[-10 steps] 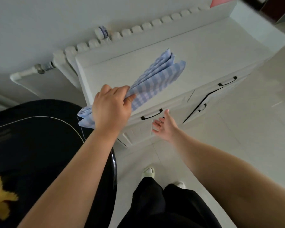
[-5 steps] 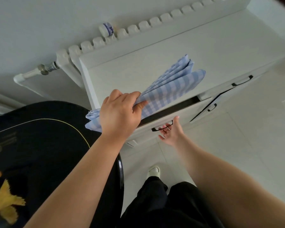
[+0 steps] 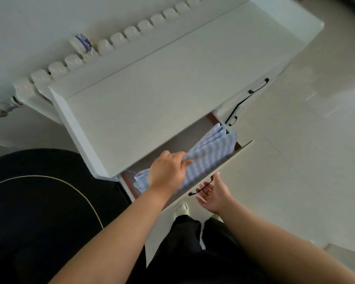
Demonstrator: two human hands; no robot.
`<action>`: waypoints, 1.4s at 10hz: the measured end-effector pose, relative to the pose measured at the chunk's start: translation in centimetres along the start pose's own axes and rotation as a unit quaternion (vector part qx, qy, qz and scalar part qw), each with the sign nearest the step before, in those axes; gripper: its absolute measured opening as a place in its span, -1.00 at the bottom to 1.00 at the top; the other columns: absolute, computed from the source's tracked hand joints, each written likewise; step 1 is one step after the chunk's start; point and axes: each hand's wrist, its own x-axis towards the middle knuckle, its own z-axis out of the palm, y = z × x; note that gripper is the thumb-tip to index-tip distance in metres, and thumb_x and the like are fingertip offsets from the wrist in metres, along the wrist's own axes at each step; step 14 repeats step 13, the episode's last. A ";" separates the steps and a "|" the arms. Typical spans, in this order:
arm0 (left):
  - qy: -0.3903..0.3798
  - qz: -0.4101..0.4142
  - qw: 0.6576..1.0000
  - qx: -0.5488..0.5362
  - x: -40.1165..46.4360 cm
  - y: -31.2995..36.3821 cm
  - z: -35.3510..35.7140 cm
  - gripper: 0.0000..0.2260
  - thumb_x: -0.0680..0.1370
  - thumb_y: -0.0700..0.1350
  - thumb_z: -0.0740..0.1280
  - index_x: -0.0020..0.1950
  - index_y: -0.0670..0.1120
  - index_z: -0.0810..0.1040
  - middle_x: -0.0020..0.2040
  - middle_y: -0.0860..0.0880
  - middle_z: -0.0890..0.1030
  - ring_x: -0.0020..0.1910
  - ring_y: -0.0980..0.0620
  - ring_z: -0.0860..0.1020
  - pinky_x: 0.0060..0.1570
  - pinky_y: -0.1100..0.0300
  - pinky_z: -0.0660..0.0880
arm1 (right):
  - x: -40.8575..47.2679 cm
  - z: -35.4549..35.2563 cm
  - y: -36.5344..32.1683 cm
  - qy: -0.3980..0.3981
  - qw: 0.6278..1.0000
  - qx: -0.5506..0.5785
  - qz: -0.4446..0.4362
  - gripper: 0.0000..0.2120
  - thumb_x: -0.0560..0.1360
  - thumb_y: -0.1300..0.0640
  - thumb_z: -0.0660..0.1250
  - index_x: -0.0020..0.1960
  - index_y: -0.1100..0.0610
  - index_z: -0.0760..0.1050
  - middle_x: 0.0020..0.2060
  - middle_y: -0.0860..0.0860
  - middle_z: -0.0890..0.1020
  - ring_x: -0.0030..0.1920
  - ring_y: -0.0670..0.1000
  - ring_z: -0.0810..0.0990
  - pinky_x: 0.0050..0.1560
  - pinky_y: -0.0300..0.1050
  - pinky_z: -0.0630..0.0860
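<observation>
Blue-and-white checked folded cloth (image 3: pixel 209 154) now down inside the pulled-out white drawer (image 3: pixel 184 140).

A second ago the drawer was closed and the cloth hung over the white cabinet top (image 3: pixel 162 89); half a second ago only a dark slit showed. Now the drawer is well out, brown floor exposed. Left hand (image 3: pixel 168 171) grips the cloth's bunched end, and the fanned end reaches the drawer's far corner (resting on the floor or not, cannot tell). Right hand (image 3: pixel 213 193) is palm up at the black bar handle (image 3: pixel 201 187), fingers loose and nearly straight, not clasping. Opening looks done; letting go and shutting remain.
</observation>
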 end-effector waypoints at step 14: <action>-0.301 -0.144 0.932 0.139 4.4 -5.8 -3.6 -0.41 0.60 0.21 0.02 0.56 0.09 -0.11 0.57 0.01 -0.17 0.52 -0.25 -0.08 0.36 -0.13 0.21 | -4.4 9.5 -2.7 -0.109 0.957 -0.257 -0.080 -0.68 0.59 0.25 0.12 0.34 0.22 0.32 0.18 0.16 0.54 0.02 0.11 0.57 0.03 -0.03 0.50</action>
